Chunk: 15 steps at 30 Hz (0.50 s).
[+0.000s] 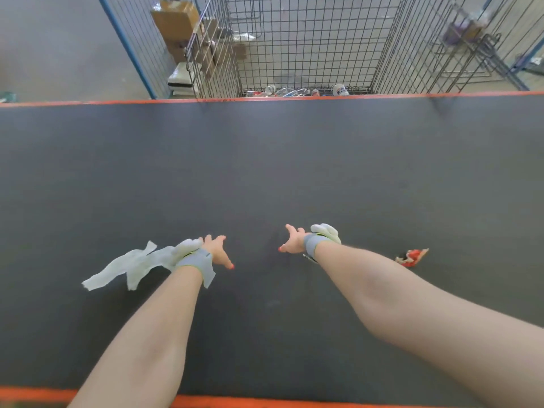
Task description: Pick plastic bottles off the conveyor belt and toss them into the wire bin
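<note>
Both arms reach out over the dark conveyor belt (265,160). My left hand (217,250) and my right hand (293,241) hang above the belt's middle with fingers spread and nothing in them. Each wrist wears a grey band with white glove fabric bunched behind it. The wire bin (306,45) stands just past the belt's far orange edge. Several plastic bottles (294,91) lie on its bottom. No bottle shows on the belt.
A crumpled white sheet (117,269) lies on the belt left of my left wrist. A red and white scrap (412,257) lies right of my right forearm. Cardboard boxes (176,19) stand behind a wire cage at the back left. More wire racks (471,39) stand at the back right.
</note>
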Available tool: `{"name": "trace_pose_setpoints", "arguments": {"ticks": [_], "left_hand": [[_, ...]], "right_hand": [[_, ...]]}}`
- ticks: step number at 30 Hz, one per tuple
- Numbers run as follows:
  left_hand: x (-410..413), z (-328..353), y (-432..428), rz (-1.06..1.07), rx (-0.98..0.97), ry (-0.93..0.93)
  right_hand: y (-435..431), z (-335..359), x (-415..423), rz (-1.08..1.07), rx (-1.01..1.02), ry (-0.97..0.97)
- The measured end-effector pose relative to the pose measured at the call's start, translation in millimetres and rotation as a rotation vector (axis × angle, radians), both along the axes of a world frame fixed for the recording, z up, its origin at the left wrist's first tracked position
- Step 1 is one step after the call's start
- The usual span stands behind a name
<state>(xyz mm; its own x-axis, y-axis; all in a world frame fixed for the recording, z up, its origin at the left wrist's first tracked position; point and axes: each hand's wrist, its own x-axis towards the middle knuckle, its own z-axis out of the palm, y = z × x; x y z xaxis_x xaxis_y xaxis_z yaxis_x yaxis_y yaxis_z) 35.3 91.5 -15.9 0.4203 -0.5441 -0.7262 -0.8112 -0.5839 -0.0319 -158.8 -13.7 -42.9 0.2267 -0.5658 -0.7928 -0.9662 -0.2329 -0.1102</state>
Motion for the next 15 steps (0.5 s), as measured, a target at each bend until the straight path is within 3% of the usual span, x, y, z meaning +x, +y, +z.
{"name": "trace_pose_setpoints", "arguments": {"ticks": [4, 9, 15], "left_hand": [[19.8, -8.0, 29.7, 0.013, 0.099, -0.068], [22.6, -31.2, 60.9, 0.148, -0.002, -0.12], [11.4, -38.5, 54.3, 0.127, -0.204, 0.237]], "right_hand": [[12.9, 9.6, 10.1, -0.018, 0.006, -0.091], [26.1, 12.7, 20.4, -0.017, 0.022, -0.165], [26.2, 11.9, 19.6, -0.005, -0.006, -0.125]]}}
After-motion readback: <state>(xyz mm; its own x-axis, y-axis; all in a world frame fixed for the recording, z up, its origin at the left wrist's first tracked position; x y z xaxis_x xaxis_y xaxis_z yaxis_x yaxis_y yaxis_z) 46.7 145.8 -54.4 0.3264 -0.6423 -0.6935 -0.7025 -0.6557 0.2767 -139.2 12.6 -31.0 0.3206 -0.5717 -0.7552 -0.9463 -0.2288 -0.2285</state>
